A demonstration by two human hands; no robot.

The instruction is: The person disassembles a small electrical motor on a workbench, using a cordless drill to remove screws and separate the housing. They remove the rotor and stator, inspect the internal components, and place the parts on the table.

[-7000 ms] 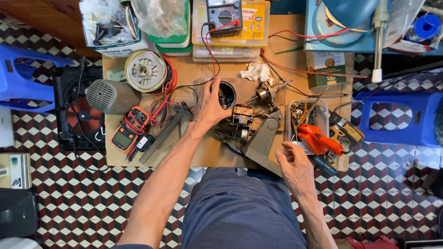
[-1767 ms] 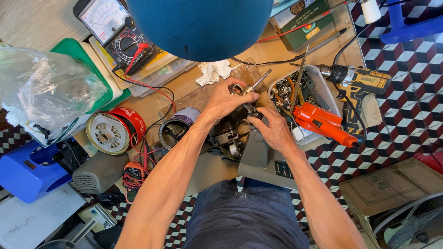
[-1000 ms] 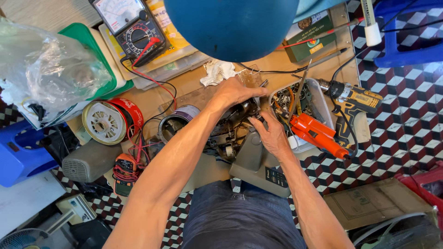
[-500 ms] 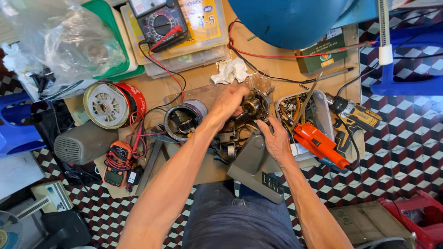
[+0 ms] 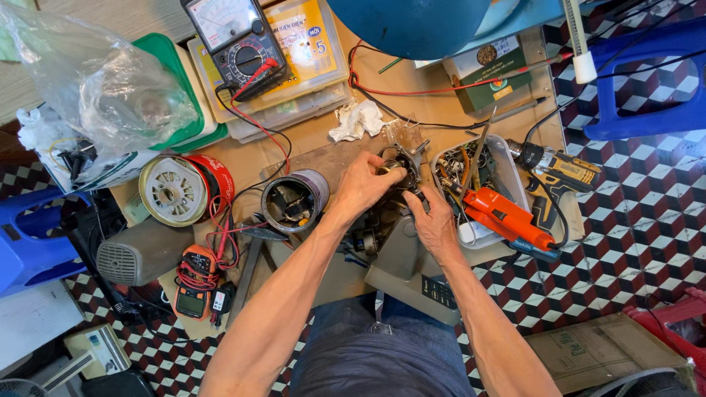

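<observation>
We see a small motor part, dark metal with coppery bits, held up just above the middle of a cluttered wooden desk. Our left hand has its grip closed on the part from the left, fingers curled over its near-left side. Our right hand comes in from below and to the right, fingertips touching the part's lower edge; we cannot tell whether this grip is clamped on it or only steadying it. The part lies at the far tips of both hands, slightly nearer the left one. Its shape is compact and roundish, with a thin rod pointing away up and to the right; finer detail is too small to make out.

Under the right wrist sits a grey plastic housing. Just left of the left hand lies a grey metal cylinder, its open end facing us. Just right of the right hand stands a white tray of tools, with an orange-handled tool lying across it and a cordless drill beyond. Beyond the grip lie a crumpled white tissue, a needle-dial meter with red and black leads, and a blue dome. Well to the left are a wire spool and a small orange meter.
</observation>
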